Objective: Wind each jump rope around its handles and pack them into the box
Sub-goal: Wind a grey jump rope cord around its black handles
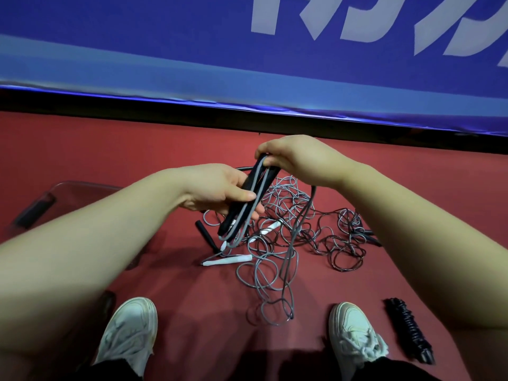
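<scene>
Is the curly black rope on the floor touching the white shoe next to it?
Apart. The head view shows a strip of red floor between the wound black rope and the right shoe.

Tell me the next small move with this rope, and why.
Probably bring the right hand round the black handles for another wrap: the left hand grips them, and much grey rope hangs unwound down to the floor.

Single head-worn wide-angle view, facing forward and down, close over hands, floor beyond
</scene>
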Motion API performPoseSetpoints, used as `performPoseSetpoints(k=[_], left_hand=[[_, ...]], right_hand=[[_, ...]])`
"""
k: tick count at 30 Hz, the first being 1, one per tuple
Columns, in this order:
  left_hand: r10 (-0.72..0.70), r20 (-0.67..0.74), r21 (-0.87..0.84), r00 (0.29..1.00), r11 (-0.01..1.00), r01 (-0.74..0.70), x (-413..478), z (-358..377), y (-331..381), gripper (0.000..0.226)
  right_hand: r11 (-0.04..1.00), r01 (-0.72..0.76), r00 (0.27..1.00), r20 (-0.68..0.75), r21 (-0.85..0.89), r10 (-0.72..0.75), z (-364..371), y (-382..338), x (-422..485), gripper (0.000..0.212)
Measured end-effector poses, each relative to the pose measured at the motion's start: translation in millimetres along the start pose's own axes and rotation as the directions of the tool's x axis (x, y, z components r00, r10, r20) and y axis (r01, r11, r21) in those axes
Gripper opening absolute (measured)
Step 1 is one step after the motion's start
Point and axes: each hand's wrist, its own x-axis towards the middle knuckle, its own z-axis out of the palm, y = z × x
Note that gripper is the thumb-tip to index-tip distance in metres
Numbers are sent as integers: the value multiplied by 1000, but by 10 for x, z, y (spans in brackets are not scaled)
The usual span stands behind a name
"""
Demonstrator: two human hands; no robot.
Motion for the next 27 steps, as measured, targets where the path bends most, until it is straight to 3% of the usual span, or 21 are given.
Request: performPoseSetpoints(k=[4,11,17,22,27], left_hand=[[7,-46,-58,999,998,-9,8,70,-31,12],[-12,-4,-235,1000,972,11,-17,128,14,13],[-1,-35,-183,999,983,-5,39,149,-26,13],[15,-105,-151,994,988,-31,127,95,-88,14],[-11,-90,-156,996,988,-3,85,79,-56,15]], right_hand=[[999,-27,1000,4,22,27,5,26,-22,29],[998,-36,999,-11,49,37,-25,43,2,28],[992,-33,997,-63,123,40,-33,57,-66,29],[994,-82,997,6,-77,83,-218,120,-88,31],[994,4,1000,-1,-112,-4,-211,104,-100,24]])
